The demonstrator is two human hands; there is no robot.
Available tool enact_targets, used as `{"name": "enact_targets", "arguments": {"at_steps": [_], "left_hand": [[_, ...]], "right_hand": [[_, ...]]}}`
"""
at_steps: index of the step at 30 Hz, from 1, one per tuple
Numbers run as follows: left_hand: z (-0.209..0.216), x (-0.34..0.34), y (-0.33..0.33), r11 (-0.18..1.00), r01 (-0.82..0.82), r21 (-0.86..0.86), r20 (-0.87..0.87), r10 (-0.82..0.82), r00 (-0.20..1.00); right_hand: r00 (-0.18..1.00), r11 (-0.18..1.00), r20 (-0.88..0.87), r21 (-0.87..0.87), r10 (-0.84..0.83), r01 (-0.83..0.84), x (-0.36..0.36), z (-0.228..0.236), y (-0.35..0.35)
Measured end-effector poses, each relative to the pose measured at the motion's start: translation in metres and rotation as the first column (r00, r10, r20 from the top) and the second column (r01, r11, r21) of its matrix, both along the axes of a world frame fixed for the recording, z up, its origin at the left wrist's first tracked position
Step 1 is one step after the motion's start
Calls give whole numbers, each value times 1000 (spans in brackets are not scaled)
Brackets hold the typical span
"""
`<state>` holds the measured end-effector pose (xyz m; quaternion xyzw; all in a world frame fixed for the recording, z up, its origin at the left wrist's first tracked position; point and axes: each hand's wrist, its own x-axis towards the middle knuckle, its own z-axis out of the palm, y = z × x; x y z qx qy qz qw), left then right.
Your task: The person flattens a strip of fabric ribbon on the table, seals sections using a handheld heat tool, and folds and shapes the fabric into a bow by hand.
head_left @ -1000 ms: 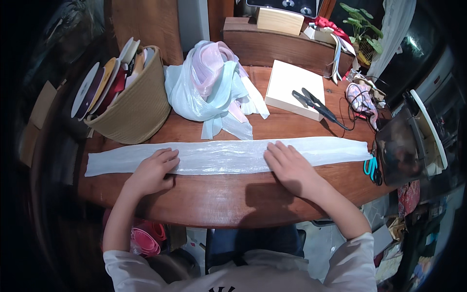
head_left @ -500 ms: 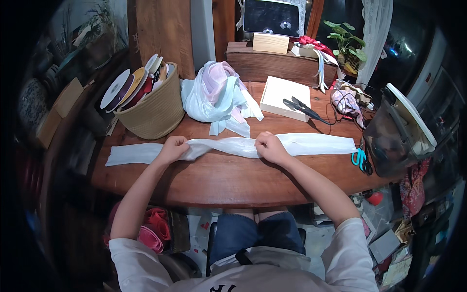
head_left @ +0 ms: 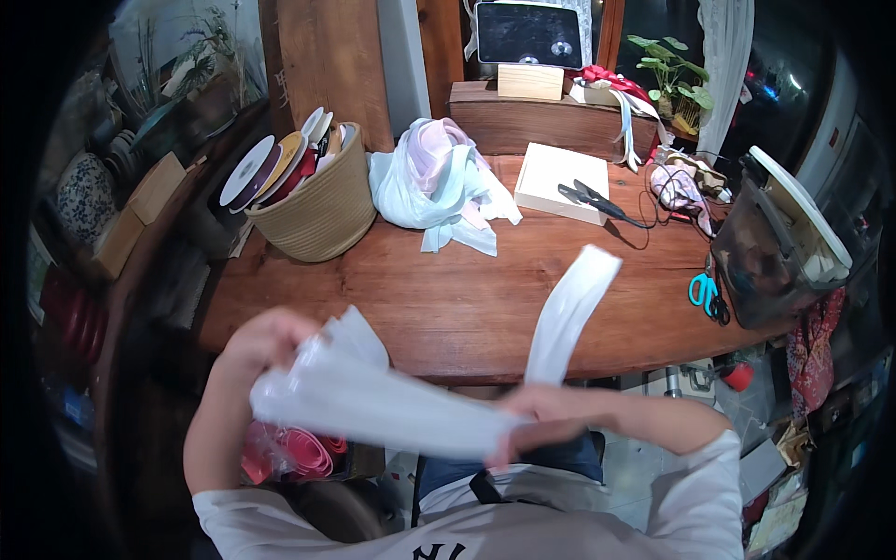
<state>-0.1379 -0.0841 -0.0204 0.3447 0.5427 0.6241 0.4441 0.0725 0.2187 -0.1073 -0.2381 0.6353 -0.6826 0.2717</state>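
A wide, shiny white ribbon (head_left: pixel 401 397) is stretched slantwise between my two hands, lifted off the table at its near edge. My left hand (head_left: pixel 273 338) grips it at the upper left, where a short end flares past the fingers. Lower down, in front of my lap, my right hand (head_left: pixel 546 415) is closed on the ribbon. From that hand a loose tail rises over the tabletop toward the back right. Both hands and the middle of the ribbon are smeared by motion, so single fingers are hard to make out.
Across the wooden table (head_left: pixel 448 317) stand a woven basket (head_left: pixel 313 215) of ribbon spools, a heap of pale ribbons (head_left: pixel 434 187), a white box (head_left: pixel 560 177) bearing a black corded tool (head_left: pixel 597 201), turquoise-handled scissors (head_left: pixel 702 291) and a dark lidded bin (head_left: pixel 775 247).
Both hands have lifted the ribbon off the table and drawn it nearer to my body. My left hand moved left and closer; my right hand came down toward my lap.
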Motion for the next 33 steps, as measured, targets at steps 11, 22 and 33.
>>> {"name": "enact_targets", "arguments": {"at_steps": [11,22,33], "left_hand": [[-128,115,4,711,703,26,642,-551,533],[-26,72,79,614,787,66,83,-789,608],[-2,57,138,568,812,-133,8,-819,574]], "right_hand": [[768,935,620,-343,158,85,78,27,14],[982,987,174,-130,-76,99,53,49,48],[920,986,369,41,134,-160,33,21,37]]}}
